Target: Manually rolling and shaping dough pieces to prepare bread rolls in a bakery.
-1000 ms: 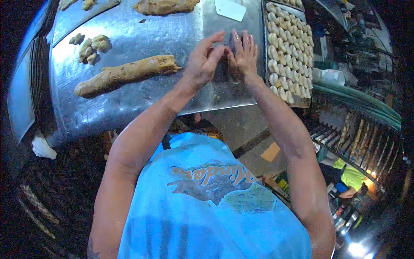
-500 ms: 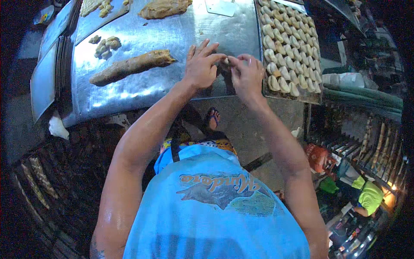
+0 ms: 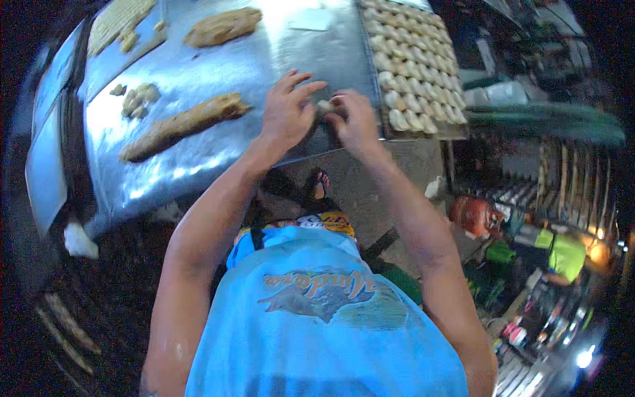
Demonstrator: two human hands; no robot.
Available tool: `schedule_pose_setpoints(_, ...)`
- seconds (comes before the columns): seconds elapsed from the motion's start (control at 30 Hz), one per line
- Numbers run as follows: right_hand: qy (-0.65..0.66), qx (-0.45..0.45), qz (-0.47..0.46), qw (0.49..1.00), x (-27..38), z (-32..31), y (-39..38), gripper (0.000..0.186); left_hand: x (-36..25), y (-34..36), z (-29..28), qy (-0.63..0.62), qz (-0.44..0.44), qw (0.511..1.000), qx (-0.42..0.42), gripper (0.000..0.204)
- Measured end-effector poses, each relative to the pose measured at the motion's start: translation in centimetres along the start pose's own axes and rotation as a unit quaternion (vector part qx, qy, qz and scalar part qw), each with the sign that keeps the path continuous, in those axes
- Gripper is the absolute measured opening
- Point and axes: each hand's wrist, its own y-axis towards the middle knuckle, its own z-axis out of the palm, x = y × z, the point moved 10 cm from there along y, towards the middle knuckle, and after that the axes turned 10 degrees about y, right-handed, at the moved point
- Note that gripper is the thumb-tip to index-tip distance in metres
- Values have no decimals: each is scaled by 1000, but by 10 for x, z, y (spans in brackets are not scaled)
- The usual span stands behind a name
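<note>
Pinched in the fingers of my right hand is a small pale piece of dough, just above the metal tabletop. To its left is my left hand, fingers stretched out and apart, holding nothing that I can see. Beside my right hand stands a tray filled with rows of small folded pale dough pieces. Left of my left hand lies a long brown roll of dough or filling. Several small pale lumps sit in a cluster beyond it.
Farther back are a thick brown lump and a white flat card or scraper. A sheet bearing pale pieces lies at the far left. Stacked flat trays lean along the left edge. A red-orange tank and a person in yellow-green are at right.
The view has shifted, so the table sits farther left. My hands have come apart; the dough piece, earlier between both hands' fingers, is now in my right hand alone.
</note>
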Motion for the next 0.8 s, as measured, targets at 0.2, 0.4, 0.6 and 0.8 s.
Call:
schedule_pose_setpoints(0.2, 262, -90, 212, 937, -87, -97, -56, 44, -62, 10, 52, 38, 32, 999, 19, 50)
schedule_pose_setpoints(0.4, 179, -200, 296, 917, -213, -225, -107, 36, -219, 10, 187, 104, 232, 948, 194, 77)
schedule_pose_setpoints(0.6, 220, -100, 339, 909, -244, -213, -96, 26, -226, 2, 224, 190, 274, 897, 289, 95)
schedule_pose_setpoints(0.8, 68, -54, 242, 966, -211, -205, -66, 30, -212, -2, 214, 130, 269, 915, 272, 78)
